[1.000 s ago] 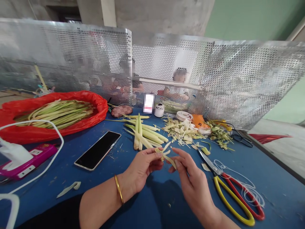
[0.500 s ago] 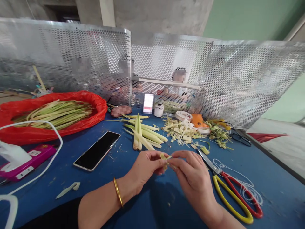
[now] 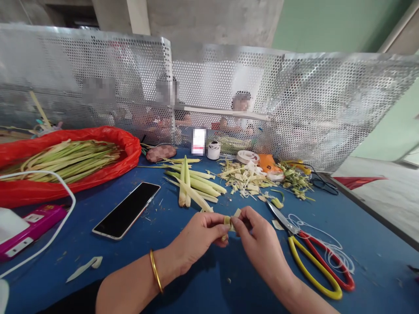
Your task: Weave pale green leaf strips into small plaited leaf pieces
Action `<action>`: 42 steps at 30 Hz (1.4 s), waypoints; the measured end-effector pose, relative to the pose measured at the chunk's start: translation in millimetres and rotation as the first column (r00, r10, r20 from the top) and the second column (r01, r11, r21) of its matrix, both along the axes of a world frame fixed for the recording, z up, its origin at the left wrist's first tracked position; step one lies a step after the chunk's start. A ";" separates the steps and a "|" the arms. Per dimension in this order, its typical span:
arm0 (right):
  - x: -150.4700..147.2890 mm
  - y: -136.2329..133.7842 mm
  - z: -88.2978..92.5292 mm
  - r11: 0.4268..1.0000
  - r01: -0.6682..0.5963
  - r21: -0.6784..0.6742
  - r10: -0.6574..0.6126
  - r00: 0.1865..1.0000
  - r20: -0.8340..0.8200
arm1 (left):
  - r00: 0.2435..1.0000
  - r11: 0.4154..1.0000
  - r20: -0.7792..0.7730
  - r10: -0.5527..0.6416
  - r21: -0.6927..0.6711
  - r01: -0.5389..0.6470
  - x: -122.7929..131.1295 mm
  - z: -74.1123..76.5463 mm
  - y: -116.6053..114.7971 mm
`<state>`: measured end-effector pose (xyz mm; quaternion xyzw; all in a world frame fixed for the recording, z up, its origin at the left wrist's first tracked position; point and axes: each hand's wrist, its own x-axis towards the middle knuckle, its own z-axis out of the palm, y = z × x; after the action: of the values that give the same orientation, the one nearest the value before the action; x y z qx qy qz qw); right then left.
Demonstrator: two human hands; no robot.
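A small piece of folded pale green leaf strip [image 3: 227,221] is pinched between the thumb and fingers of my left hand [image 3: 203,231], which has a gold bangle at the wrist. My right hand [image 3: 262,235] pinches the other end of the strip, close beside the left fingertips. Beyond my hands lie several pale green stalks [image 3: 199,183] on the blue table [image 3: 131,266]. Scissors [image 3: 314,261] with one yellow and one red handle rest right of my right hand, with loose white string [image 3: 337,257] over them.
A black phone [image 3: 127,209], a purple power strip [image 3: 29,231] and a red bag [image 3: 131,148] of long leaves lie left. Leaf scraps [image 3: 242,179], a tape roll [image 3: 248,157] and a white jar [image 3: 213,150] stand before a perforated metal screen [image 3: 209,78], with people behind.
My right fingers have curled inward around their end of the strip, and the strip's shape between my hands differs. The whole view has shifted slightly, moving the table items left.
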<state>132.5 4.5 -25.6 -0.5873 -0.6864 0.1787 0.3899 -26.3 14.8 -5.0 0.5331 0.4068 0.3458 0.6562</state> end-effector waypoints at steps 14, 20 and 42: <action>-4.1 0.8 -8.3 0.999 -0.004 -0.049 0.000 0.996 -0.090 | 0.988 0.979 -0.030 0.150 -0.132 -0.152 3.0 -11.5 1.2; -8.6 1.9 -9.4 0.990 -0.033 -0.134 -0.006 0.959 -0.285 | 0.979 0.973 -0.011 0.203 -0.113 -0.203 5.6 -11.2 1.5; -0.1 3.8 4.6 0.957 -0.250 0.149 0.290 0.863 -0.414 | 0.963 0.949 0.107 0.248 -0.226 -0.219 -0.5 -8.2 5.8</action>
<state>132.4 8.3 -20.9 -0.4128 -0.6656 0.3258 0.5296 -26.9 20.6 -13.1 0.3837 0.4568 0.4108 0.6895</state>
